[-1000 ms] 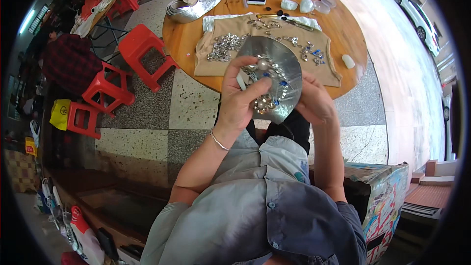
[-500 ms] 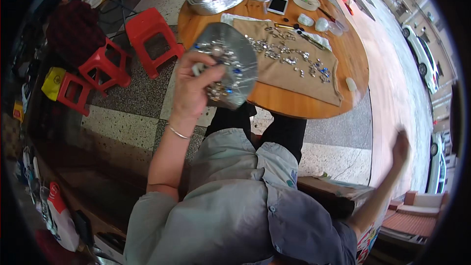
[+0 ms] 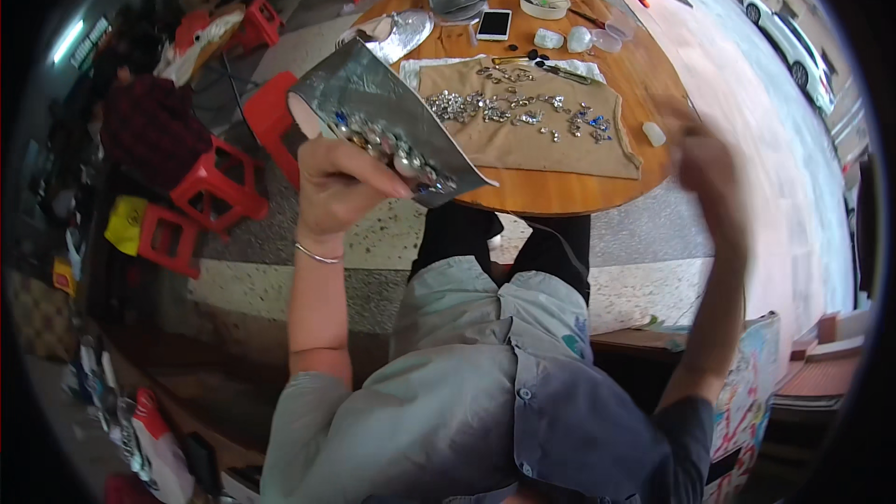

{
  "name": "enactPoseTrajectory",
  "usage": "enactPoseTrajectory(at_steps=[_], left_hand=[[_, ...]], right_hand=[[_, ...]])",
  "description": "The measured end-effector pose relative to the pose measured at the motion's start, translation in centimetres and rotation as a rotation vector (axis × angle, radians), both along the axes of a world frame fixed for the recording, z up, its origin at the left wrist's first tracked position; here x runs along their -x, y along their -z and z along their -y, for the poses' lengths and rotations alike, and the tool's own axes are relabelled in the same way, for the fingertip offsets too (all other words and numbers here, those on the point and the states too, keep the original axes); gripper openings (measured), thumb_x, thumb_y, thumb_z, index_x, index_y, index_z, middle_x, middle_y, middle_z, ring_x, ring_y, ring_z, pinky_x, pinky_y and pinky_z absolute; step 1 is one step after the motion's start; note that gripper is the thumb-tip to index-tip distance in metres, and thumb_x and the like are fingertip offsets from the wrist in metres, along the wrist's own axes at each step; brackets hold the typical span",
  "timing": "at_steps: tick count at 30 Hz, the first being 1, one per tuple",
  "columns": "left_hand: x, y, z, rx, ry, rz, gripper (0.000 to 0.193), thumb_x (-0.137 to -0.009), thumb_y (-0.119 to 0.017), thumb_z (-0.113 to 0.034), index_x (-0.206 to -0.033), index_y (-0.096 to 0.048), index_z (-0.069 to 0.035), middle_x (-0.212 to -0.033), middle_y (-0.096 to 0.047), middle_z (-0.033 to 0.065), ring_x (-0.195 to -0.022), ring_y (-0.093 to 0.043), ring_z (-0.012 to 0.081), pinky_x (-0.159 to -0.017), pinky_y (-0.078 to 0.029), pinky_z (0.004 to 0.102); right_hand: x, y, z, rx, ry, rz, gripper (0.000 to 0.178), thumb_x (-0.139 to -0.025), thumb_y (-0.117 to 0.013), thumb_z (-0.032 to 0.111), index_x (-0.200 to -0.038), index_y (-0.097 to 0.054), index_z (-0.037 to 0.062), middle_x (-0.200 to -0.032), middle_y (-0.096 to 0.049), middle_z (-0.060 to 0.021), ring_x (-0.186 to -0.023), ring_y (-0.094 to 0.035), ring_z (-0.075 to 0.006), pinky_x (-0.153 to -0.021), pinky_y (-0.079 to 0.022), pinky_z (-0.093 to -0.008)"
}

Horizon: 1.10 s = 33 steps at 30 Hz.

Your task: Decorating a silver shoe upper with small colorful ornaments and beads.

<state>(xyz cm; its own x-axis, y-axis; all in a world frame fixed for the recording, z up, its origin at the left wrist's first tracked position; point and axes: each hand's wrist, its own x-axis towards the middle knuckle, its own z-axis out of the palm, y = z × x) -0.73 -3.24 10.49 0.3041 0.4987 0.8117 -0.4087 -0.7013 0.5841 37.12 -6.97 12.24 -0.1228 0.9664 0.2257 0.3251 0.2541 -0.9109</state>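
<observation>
wooden table point(image 3: 560, 194): stood in front of the person on a checkered floor point(image 3: 653, 275), with a pale street point(image 3: 723, 65) to its right.
left hand point(image 3: 334, 189): pinched a silvery grey sheet point(image 3: 369, 84) between thumb and fingers, holding it up near the table's front left edge.
sheet's stones point(image 3: 401, 163): clustered in a band beside the thumb, some clear, some blue.
right hand point(image 3: 711, 177): was blurred, out to the right and well apart from the sheet; whether it pinched anything could not be told.
change: a second earlier both hands were at the sheet, its decorated face toward the view; by this moment the left alone bore it, tilted.
meaning: the work seemed steadied by the left grip alone, while the right arm was free to swing wide.
tan cloth point(image 3: 532, 157): lay on the table under scattered loose stones point(image 3: 453, 106).
beyond the cloth: a white phone point(image 3: 494, 24) and a shallow bowl point(image 3: 544, 4).
floor to the left: red stools point(image 3: 219, 182).
</observation>
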Motion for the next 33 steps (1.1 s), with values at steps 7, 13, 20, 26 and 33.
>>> enactPoseTrajectory(at_steps=[7,13,20,26,33], left_hand=[[-1.4,2.7,-0.7,0.153,-0.018,0.129,0.019,-0.066,-0.070,-0.001,-0.083,-0.061,0.002,-0.081,-0.063,0.0120,-0.079,-0.061,0.0200,-0.072,-0.049,0.0307],[1.9,6.8,-1.9,0.338,0.163,0.376,0.047,-0.072,-0.069,-0.031,-0.102,-0.056,0.002,-0.096,-0.060,0.0144,-0.090,-0.058,0.0210,-0.075,-0.049,0.0293],[5.4,8.4,-1.8,0.795,0.201,0.413,0.046,-0.075,-0.066,-0.031,-0.107,-0.055,0.000,-0.101,-0.058,0.0108,-0.090,-0.057,0.0145,-0.072,-0.049,0.0229],[6.2,8.4,-2.9,0.756,-0.018,0.200,0.035,-0.074,-0.066,-0.006,-0.107,-0.055,-0.001,-0.100,-0.059,0.0062,-0.085,-0.058,0.0113,-0.072,-0.049,0.0216],[6.8,9.5,-3.5,0.803,-0.077,0.235,0.034,-0.073,-0.063,0.004,-0.106,-0.055,-0.001,-0.098,-0.059,0.0063,-0.083,-0.059,0.0120,-0.072,-0.049,0.0227]], right_hand=[[12.1,1.8,-3.1,-0.092,-0.428,-0.167,0.013,-0.083,-0.058,0.013,-0.084,-0.062,0.0008,-0.071,-0.053,-0.0002,-0.064,-0.046,-0.0056,-0.057,-0.035,-0.0200],[8.9,7.2,-4.0,-0.181,0.237,-0.380,0.017,-0.086,-0.050,0.011,-0.088,-0.062,-0.0012,-0.073,-0.054,-0.0007,-0.064,-0.043,-0.0056,-0.057,-0.034,-0.0200],[-0.7,10.8,-2.7,-0.345,0.647,-0.307,0.018,-0.087,-0.052,0.013,-0.092,-0.060,-0.0025,-0.073,-0.053,0.0017,-0.059,-0.035,-0.0050,-0.055,-0.029,-0.0182],[-6.1,11.8,-1.0,-0.454,0.840,-0.476,0.018,-0.085,-0.056,0.015,-0.092,-0.060,-0.0018,-0.074,-0.054,0.0007,-0.058,-0.035,-0.0047,-0.053,-0.029,-0.0172],[-11.7,13.7,1.4,-0.510,0.972,-0.576,0.021,-0.084,-0.059,0.017,-0.091,-0.059,-0.0021,-0.070,-0.052,-0.0010,-0.053,-0.036,-0.0059,-0.049,-0.031,-0.0187]])
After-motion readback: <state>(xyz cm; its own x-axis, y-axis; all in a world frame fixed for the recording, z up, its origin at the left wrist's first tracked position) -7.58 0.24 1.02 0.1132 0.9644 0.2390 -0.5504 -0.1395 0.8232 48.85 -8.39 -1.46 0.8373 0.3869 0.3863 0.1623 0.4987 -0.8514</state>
